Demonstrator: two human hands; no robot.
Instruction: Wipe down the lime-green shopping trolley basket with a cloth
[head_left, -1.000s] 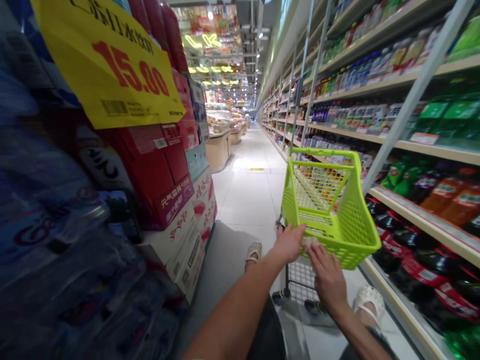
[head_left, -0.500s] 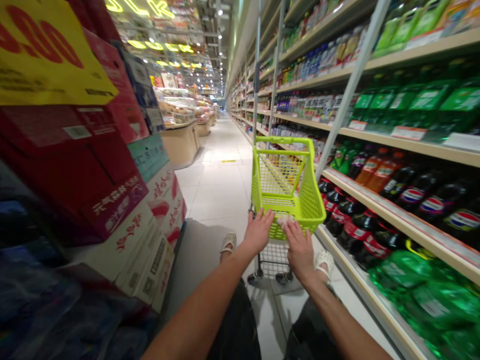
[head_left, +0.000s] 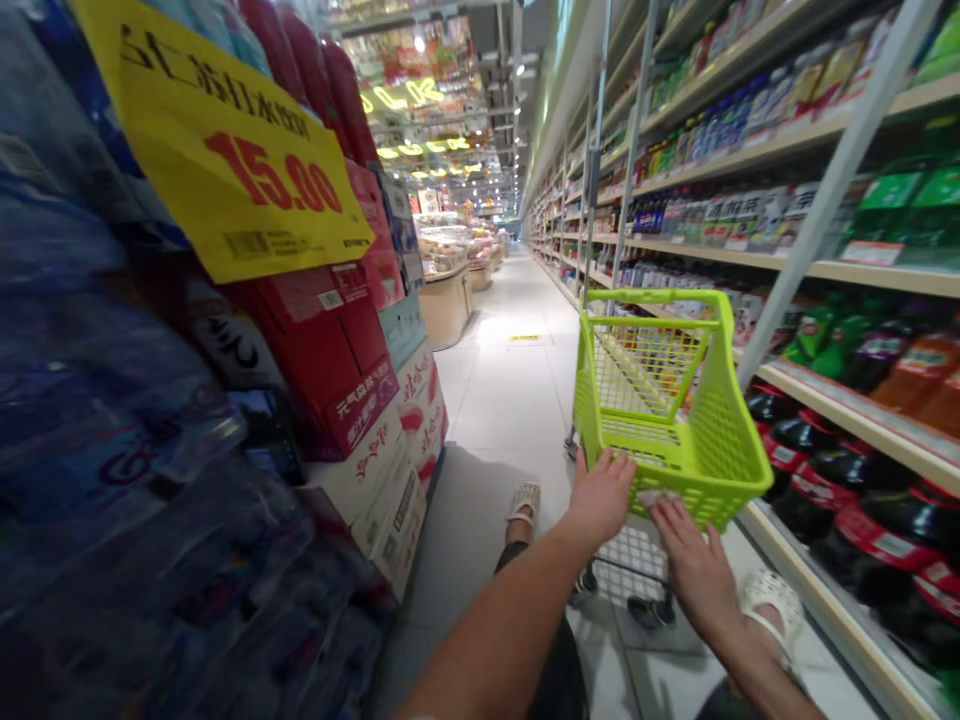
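Here, forearms (head_left: 510,620): extended forward from bottom of view, above dark trousers (head_left: 559,665).
Right hand (head_left: 697,570): palm down, fingers stretched out, tips on white wad (head_left: 649,497); cannot tell whether pinching or only pressing.
White wad position: under right fingertips, against near edge of green basket (head_left: 724,425); partly hidden.
Left hand (head_left: 604,495): open, fingers extended, resting at near edge of green basket, left of white wad.
Pale shoes (head_left: 772,600): perforated, one to each side of cart (head_left: 634,565).
Green basket: open-topped, with perforated walls; mounted on cart, directly in front of both hands.
Cart base: wire rack, dark wheels.
Wrapped bottles (head_left: 172,500): piled at left, blurred.
Red box (head_left: 322,350): stacked on white boxes (head_left: 367,480), left of aisle.
Price sign (head_left: 262,180): yellow, marked 15.00 in red, hanging above red box.
Shelves (head_left: 862,428): right of cart, filled with drink bottles (head_left: 885,530).
Aisle floor (head_left: 495,420): pale tiles, receding beyond cart.
Counter (head_left: 444,312): wooden, loaded with goods, farther along at left.
Lit letters (head_left: 409,95): yellow, overhead, above counter.
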